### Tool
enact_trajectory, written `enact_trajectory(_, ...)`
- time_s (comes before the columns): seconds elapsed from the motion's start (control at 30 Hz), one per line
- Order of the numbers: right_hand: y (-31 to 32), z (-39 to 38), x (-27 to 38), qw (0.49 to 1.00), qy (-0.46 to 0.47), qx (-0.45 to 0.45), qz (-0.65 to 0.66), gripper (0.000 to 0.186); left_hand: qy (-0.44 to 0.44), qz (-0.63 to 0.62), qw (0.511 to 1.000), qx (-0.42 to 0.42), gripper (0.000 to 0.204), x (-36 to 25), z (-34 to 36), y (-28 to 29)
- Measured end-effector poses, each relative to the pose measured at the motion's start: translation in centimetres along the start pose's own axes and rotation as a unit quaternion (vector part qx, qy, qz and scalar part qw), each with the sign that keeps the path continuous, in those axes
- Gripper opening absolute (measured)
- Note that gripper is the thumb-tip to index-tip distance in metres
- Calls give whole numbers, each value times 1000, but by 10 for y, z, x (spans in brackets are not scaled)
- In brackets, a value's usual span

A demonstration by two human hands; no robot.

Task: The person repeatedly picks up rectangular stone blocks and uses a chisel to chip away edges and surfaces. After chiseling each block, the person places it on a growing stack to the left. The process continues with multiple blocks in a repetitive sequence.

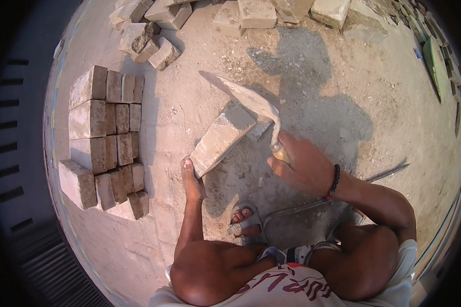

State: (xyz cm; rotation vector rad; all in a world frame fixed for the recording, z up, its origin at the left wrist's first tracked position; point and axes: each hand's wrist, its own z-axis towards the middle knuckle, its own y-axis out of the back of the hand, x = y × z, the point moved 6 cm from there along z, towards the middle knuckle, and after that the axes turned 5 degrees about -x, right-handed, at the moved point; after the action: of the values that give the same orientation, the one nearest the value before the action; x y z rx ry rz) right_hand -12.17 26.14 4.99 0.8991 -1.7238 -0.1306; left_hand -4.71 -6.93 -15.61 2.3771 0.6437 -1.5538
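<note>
My left hand (193,182) is closed round the near end of a pale brick (223,137), which tilts up and away toward the middle of the view. In my right hand (303,162) is a trowel (243,95), gripped by its wooden handle. The trowel's metal blade reaches left over the far end of the brick; whether the two touch, I cannot tell. Under the brick's far end a small grey block or brick piece (259,129) shows in part. The fingers of my right hand wrap the handle, and a dark beaded bracelet sits at that wrist.
A neat stack of bricks (87,120) stands on the left. Loose bricks (164,53) lie at the far left, with more bricks (257,14) along the far edge. A green panel (434,69) leans at the far right. My sandalled foot (246,223) is close below.
</note>
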Motion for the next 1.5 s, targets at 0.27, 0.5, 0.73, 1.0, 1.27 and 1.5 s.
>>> enact_trajectory(0.27,-18,-4,-20,998,3,61,15,41,366,-172,904,142,65,-17,-2,-28)
enact_trajectory(0.5,-20,-16,-76,996,72,-13,-49,38,293,-216,925,112,49,-33,-31,-36)
enact_trajectory(0.73,19,-29,-53,988,-51,-28,-146,38,174,-121,973,93,66,-59,-60,-50)
enact_trajectory(1.0,-6,-42,-52,961,64,12,-270,34,100,-82,984,120,71,-78,-79,-71)
enact_trajectory(1.27,7,-49,17,975,90,21,-202,30,-141,258,950,102,73,-160,-122,-63)
enact_trajectory(1.5,4,-31,-63,975,10,78,-209,30,-155,296,941,-47,72,-201,-172,35)
